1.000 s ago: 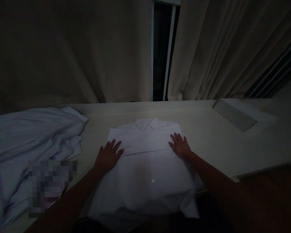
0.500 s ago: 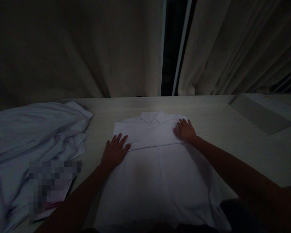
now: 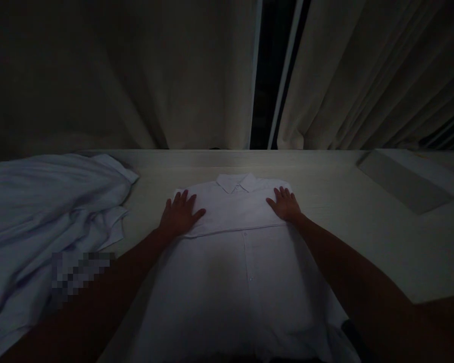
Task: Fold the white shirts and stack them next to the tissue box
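Palms of left hand [image 3: 179, 217] and right hand [image 3: 285, 205] lie spread flat on shirt [image 3: 234, 237]

Single head view, looking forward-down, close over table [image 3: 325, 201], facing curtains [image 3: 136, 75].

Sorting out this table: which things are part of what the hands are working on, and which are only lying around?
In hand:
white shirt, laid flat, collar away from the person
left hand, flat on it
right hand, flat on it

Lying about:
heap of pale cloth on the left
flat grey panel on the right
table
curtains behind
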`<state>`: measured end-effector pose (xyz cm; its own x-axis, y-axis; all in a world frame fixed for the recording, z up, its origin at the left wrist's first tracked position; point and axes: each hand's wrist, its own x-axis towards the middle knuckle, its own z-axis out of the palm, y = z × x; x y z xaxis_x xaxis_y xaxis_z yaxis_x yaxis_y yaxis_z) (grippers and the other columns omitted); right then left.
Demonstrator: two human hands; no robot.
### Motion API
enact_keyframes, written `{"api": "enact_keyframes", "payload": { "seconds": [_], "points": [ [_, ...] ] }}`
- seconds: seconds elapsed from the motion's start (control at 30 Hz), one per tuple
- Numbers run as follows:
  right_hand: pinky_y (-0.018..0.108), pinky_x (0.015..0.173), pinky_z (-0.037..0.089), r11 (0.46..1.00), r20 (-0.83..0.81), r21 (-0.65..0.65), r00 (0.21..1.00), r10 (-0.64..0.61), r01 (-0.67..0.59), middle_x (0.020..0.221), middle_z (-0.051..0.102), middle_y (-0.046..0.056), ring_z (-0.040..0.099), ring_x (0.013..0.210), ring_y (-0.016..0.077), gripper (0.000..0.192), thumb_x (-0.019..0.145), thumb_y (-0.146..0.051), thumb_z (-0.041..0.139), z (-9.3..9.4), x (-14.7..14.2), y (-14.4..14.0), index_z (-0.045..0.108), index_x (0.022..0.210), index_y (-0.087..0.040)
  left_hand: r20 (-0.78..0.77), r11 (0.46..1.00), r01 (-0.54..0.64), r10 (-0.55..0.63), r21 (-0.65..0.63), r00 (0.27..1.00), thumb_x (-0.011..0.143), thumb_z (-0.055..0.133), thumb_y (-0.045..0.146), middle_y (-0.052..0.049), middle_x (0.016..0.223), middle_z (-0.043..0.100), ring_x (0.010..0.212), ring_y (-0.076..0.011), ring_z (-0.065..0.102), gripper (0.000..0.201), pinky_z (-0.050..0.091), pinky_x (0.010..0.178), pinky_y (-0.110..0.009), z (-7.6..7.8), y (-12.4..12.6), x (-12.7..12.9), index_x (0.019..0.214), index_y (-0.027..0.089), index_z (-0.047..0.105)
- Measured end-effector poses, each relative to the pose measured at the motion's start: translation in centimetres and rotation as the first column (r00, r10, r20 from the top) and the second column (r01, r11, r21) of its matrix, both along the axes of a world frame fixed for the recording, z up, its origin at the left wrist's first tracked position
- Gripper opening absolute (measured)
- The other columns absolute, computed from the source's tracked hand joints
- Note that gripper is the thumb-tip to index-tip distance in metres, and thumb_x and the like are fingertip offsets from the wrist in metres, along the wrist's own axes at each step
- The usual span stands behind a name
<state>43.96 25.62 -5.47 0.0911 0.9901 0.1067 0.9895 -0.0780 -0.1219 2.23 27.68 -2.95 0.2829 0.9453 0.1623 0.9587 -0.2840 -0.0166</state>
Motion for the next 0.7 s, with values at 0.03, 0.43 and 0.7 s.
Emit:
{"api": "enact_keyframes", "payload": {
  "seconds": [0.03,0.43,0.7],
  "points": [
    [0.052,0.115,0.011,1.000,-0.001,0.002,1.000,0.001,-0.001,0.158,0.021,0.017,0.015,0.145,0.0347,0.086,0.091,-0.073,0.014,0.0,0.0,0.0,0.026,0.152,-0.013,0.015,0.999,-0.035,0.036,-0.020,0.999,0.088,0.026,0.070,-0.017,0.159,0.022,0.145,-0.0377,0.017,0.081,0.016,0.112,-0.057,-0.5,0.7,-0.1,0.150,0.017,0.032],
    [0.043,0.117,0.014,0.969,-0.046,0.230,0.993,0.108,-0.095,0.148,0.042,0.013,0.030,0.140,0.0248,0.052,0.100,-0.040,0.024,4.8,-2.8,-7.9,0.049,0.136,-0.012,0.210,0.997,-0.083,0.081,0.004,0.974,0.091,0.027,0.061,-0.014,0.159,0.023,0.147,-0.0283,0.017,0.072,0.018,0.118,-0.047,0.2,-9.2,-1.7,0.145,0.013,0.036],
    [0.047,0.108,0.032,0.976,-0.069,0.216,0.998,0.009,0.006,0.137,0.051,0.016,0.043,0.129,0.0317,0.043,0.092,-0.045,0.048,1.7,-0.3,-29.2,0.057,0.125,-0.018,0.375,0.947,-0.313,0.318,-0.075,0.871,0.077,0.046,0.063,-0.019,0.132,0.054,0.128,-0.0346,0.047,0.067,0.033,0.111,-0.050,-3.1,-30.9,-4.7,0.124,0.015,0.054]
  ]
}}
